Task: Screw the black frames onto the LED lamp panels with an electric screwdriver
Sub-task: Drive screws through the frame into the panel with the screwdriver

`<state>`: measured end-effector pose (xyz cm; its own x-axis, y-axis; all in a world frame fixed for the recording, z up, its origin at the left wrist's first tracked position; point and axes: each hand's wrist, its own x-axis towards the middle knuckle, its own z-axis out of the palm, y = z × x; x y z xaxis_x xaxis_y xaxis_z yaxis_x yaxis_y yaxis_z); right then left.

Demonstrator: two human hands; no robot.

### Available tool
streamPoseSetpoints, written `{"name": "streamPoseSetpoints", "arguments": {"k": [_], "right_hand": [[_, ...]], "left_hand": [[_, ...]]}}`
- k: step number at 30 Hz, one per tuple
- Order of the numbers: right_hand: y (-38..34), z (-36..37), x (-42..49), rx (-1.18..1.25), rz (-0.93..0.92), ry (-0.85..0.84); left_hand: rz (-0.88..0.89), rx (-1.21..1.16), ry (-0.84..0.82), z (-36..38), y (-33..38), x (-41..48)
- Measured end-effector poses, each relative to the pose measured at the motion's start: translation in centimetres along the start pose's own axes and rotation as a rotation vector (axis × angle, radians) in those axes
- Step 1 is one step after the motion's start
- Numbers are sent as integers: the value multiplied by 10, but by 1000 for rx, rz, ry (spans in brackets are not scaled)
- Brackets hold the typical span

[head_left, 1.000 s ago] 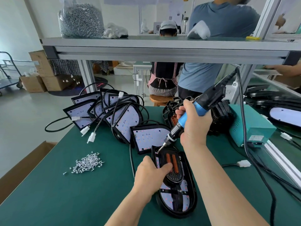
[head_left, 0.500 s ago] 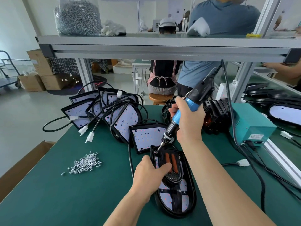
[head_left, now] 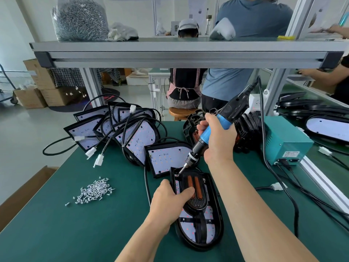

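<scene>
An oval LED lamp panel lies on the green table in front of me with a black frame on top of it. My left hand presses on the frame's left side, fingers curled over its edge. My right hand grips the blue and black electric screwdriver. Its bit touches the frame's far left corner. A pile of small silver screws lies on the table to the left.
Several LED panels with black cables and white plugs lean in a row behind. Spare black frames stack at the back. A teal power box stands at right, its cables trailing. A metal shelf spans overhead. People work beyond.
The screwdriver has tilted a little more upright, its bit staying at the frame's far left corner. My left hand stays on the frame.
</scene>
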<state>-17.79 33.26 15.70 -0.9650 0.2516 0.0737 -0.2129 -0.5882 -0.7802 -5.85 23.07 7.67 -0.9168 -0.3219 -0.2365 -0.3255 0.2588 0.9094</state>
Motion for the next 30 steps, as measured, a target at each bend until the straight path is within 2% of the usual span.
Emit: {"name": "streamPoseSetpoints", "arguments": {"k": [4, 14, 17, 23, 30], "right_hand": [[-1, -1, 0, 16, 9, 34], [1, 2, -3, -4, 36, 1], [2, 4, -4, -21, 14, -52], [3, 6, -9, -55, -38, -278], [5, 7, -7, -73, -42, -283]], "left_hand": [[-2, -6, -8, 0, 3, -1], [-8, -20, -13, 0, 3, -3], [-11, -15, -4, 0, 3, -3], [5, -14, -1, 1, 2, 0], [7, 5, 9, 1, 1, 0]]}}
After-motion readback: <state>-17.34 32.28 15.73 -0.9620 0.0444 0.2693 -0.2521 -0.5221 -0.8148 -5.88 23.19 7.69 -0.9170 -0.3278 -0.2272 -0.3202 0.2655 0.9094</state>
